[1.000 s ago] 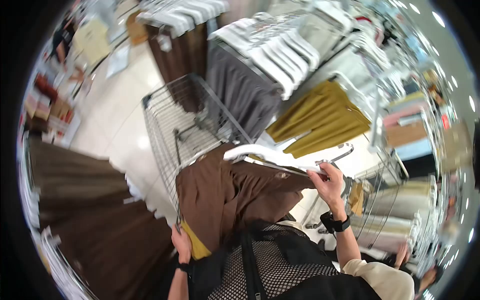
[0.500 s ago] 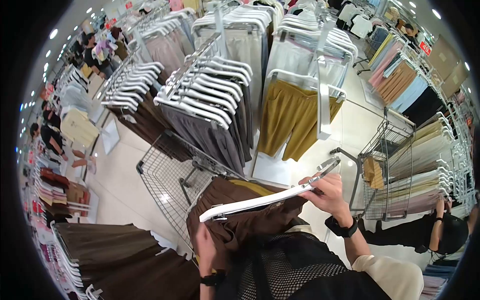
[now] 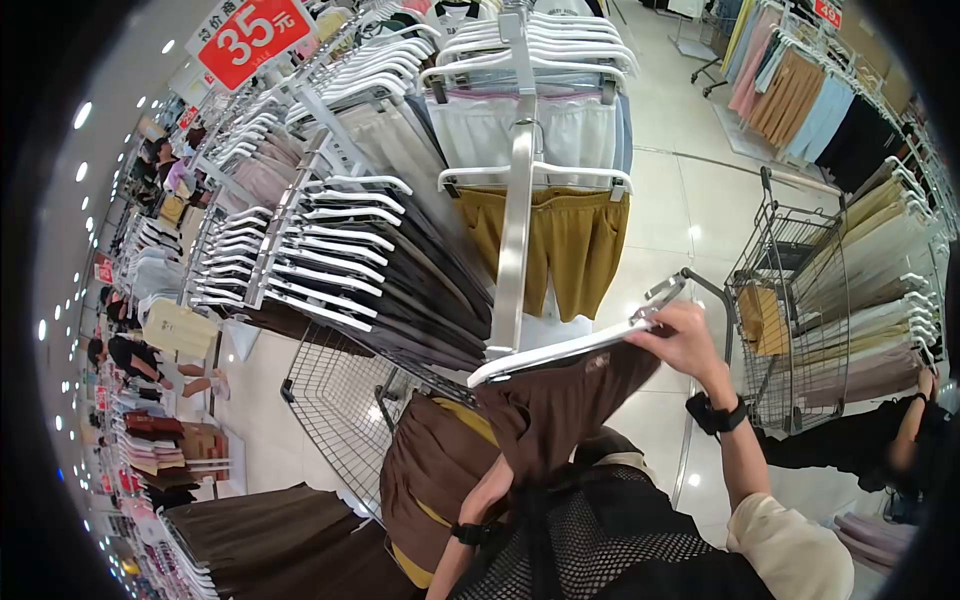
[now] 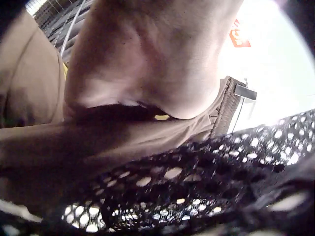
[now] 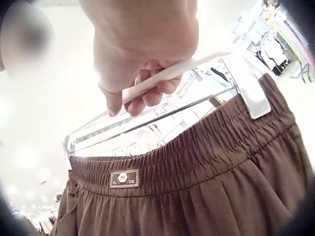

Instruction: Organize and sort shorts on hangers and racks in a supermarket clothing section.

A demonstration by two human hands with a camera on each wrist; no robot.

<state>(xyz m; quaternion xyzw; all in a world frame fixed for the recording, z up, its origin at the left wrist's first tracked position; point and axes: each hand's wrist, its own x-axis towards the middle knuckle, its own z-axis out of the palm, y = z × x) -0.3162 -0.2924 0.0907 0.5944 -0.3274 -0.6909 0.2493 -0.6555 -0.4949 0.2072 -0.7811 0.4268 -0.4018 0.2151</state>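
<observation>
My right hand (image 3: 687,340) grips a white clip hanger (image 3: 570,353) near its hook. From the hanger's clips hang brown trousers (image 3: 565,405); in the right wrist view their gathered elastic waistband (image 5: 197,160) carries a small label (image 5: 124,179). My left hand (image 3: 492,484) reaches in against the hanging trousers, its fingers hidden by the cloth. In the left wrist view the left hand (image 4: 152,59) lies over brown cloth, and I cannot tell whether it grasps it. More brown trousers (image 3: 425,455) with mustard cloth between them lie over the near end of a wire shopping cart (image 3: 325,385).
Ahead, a metal rack post (image 3: 515,250) carries mustard trousers (image 3: 575,240) and white trousers (image 3: 480,130). Dark trousers (image 3: 430,290) hang at its left. Brown garments (image 3: 280,540) hang at lower left. A second cart (image 3: 790,330) and a person in black (image 3: 830,455) are on the right.
The view has turned right and steadied. My right hand has kept its grip on the hanger. My left hand has moved from the cart's edge in to the hanging trousers, which now hang beside the cart's pile.
</observation>
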